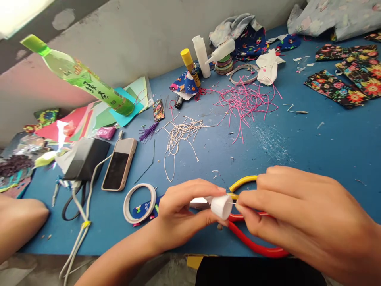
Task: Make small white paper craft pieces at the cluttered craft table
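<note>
My left hand (181, 214) is closed round a small white bottle with a ribbed white cap (222, 206), held over the near edge of the blue table (312, 135). My right hand (297, 214) pinches something thin, perhaps a needle or pin, right at the cap; it is too small to make out. Under both hands lie pliers with one yellow handle (242, 182) and one red handle (256, 246). A white headband with a piece of patterned fabric (139, 204) lies just left of my left hand.
A phone (119, 163), a black charger with a white cable (85, 159) and scissors (71, 198) lie at the left. Pink cords (247, 99) and beige cords (180, 133) are strewn mid-table. Glue bottles (202, 55), a green drink bottle (80, 75) and floral fabric pieces (345, 85) stand behind.
</note>
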Motion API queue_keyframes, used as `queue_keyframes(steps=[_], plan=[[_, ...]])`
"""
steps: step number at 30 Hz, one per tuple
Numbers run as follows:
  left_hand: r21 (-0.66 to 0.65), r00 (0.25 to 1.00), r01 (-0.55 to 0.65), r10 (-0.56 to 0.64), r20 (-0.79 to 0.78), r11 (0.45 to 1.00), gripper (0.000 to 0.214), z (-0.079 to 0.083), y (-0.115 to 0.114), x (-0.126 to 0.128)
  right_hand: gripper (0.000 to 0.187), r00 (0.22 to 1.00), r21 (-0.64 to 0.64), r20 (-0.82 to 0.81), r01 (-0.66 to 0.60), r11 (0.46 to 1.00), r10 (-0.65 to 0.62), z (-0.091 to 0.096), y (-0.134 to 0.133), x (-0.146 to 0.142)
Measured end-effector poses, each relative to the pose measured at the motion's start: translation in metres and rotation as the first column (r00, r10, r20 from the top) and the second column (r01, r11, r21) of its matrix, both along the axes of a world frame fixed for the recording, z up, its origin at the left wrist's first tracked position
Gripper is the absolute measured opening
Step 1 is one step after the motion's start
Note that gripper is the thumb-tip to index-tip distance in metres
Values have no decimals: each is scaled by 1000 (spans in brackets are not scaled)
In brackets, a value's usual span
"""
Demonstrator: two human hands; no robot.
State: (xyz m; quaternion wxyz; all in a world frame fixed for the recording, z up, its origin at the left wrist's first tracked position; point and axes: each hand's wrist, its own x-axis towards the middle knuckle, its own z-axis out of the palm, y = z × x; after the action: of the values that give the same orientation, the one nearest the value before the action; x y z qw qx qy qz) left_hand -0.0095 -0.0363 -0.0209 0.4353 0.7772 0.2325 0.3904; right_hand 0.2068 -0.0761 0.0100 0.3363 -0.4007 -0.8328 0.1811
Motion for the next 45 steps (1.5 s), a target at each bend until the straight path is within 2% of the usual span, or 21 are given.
queue_keyframes(steps=[4, 7, 12, 19, 25, 29, 32, 34, 39, 42, 45], plan=[[22, 1000, 5, -5, -19, 1000, 39, -3, 2, -1, 34, 988, 195, 141, 29, 980, -57, -2, -3, 0], [50, 999, 24, -22, -38, 998, 39, -5, 3, 0, 34, 985, 250, 160, 19, 968, -61, -6, -6, -2], [90, 997, 40, -34, -66, 995, 36, -6, 4, 1, 40, 985, 186, 171, -7, 983, -25, -9, -8, -4], [135, 995, 51, -39, -94, 989, 30, -4, 3, -1, 36, 992, 95, 126, -28, 995, 16, -12, -8, -2], [163, 995, 54, -39, -95, 985, 24, -3, 3, -2, 37, 998, -42, -15, -55, 998, 54, -16, -8, -5], [172, 995, 62, -48, -83, 983, 21, -2, 3, 0, 29, 991, -170, -116, -91, 981, 72, -11, -7, -6], [172, 996, 78, -68, -61, 982, 21, -2, 3, -1, 19, 987, -231, -121, -133, 964, 107, -6, -7, -6], [167, 997, 72, -67, -37, 983, 24, -2, 3, -1, 20, 989, -190, -106, -117, 975, 98, -4, -7, -6], [152, 999, 53, -53, -7, 987, 34, -2, 4, -2, 35, 1000, 57, 10, 1, 998, -1, -6, -6, -4], [126, 999, 43, -43, -3, 991, 33, -2, 4, -1, 37, 999, 66, 54, 3, 998, -6, -9, -7, -4], [120, 1000, 31, -31, 0, 992, 31, -2, 4, 0, 32, 999, -7, -17, -28, 1000, 28, -10, -7, -5]])
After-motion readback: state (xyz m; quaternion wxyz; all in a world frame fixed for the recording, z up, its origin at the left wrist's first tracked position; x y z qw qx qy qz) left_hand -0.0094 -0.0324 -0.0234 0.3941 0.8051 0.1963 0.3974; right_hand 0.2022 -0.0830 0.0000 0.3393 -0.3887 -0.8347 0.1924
